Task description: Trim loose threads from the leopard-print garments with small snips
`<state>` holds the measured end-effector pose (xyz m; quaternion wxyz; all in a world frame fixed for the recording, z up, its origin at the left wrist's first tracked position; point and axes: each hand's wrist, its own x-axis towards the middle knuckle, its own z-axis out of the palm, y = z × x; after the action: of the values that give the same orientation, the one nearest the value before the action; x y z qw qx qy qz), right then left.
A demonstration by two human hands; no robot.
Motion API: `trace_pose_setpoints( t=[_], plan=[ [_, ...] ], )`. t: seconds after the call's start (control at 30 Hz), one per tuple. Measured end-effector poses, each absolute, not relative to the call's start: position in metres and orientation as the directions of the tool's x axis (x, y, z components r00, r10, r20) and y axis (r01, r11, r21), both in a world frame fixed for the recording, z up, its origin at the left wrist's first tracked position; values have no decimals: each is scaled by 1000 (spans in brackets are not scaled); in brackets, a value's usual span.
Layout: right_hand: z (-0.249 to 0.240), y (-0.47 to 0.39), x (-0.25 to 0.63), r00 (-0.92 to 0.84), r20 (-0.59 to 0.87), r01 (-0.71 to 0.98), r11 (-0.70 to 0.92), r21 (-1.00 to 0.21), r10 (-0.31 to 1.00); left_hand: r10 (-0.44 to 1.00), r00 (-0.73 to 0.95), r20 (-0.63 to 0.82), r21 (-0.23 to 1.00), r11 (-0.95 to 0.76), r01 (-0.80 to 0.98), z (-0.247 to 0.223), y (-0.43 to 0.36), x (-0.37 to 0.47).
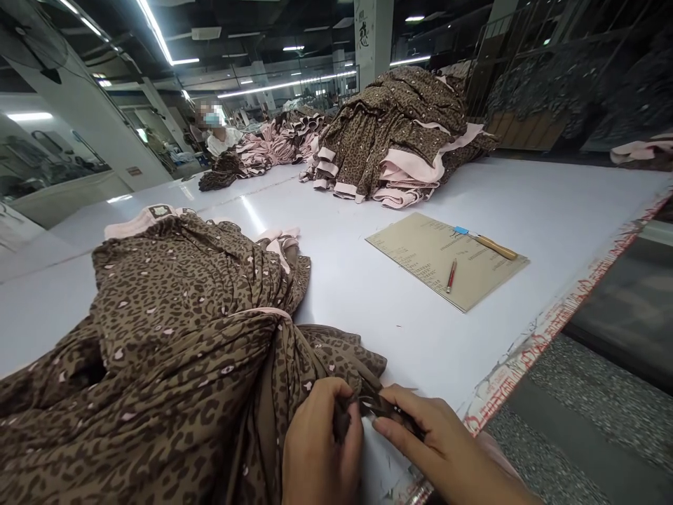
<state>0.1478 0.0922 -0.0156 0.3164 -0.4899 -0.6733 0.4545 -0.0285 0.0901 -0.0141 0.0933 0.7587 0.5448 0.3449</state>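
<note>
A large heap of brown leopard-print fabric (173,330) with pink trim fills the left and lower left, gathered by a thin pink strip (268,311). At the bottom centre my left hand (323,442) is closed on a bunched edge of this fabric. Just right of it, my right hand (431,435) is wrapped round a small dark tool (402,415), whose metal tip touches the fabric beside my left fingers. What kind of tool it is cannot be made out clearly.
Printed brown paper (420,266) bears a red pencil (451,275) and a wooden-handled tool (494,245). Another garment pile (399,126) stands behind on the white table (336,259). The table's taped edge (568,308) runs down the right. A masked person (218,137) is far left.
</note>
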Motion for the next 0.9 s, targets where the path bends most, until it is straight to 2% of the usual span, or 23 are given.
trace_pose_setpoints(
  t=[0.17,0.27,0.47,0.57,0.9],
  plan=[
    [-16,95,137,-347,42,445,204,-872,937,926,71,371,652,-314,690,-15,89,-24],
    [-16,99,133,-366,52,429,218,-876,929,944,6,330,726,-257,638,-15,87,-21],
    [-21,101,137,-327,19,310,126,-942,945,998,-13,61,850,-46,524,-3,92,-26],
    [-23,102,138,-327,7,309,114,-944,945,1000,22,-17,870,4,493,2,94,-31],
    [-20,108,132,-362,138,361,275,-891,922,997,50,-60,883,30,468,0,97,-34]
  ],
)
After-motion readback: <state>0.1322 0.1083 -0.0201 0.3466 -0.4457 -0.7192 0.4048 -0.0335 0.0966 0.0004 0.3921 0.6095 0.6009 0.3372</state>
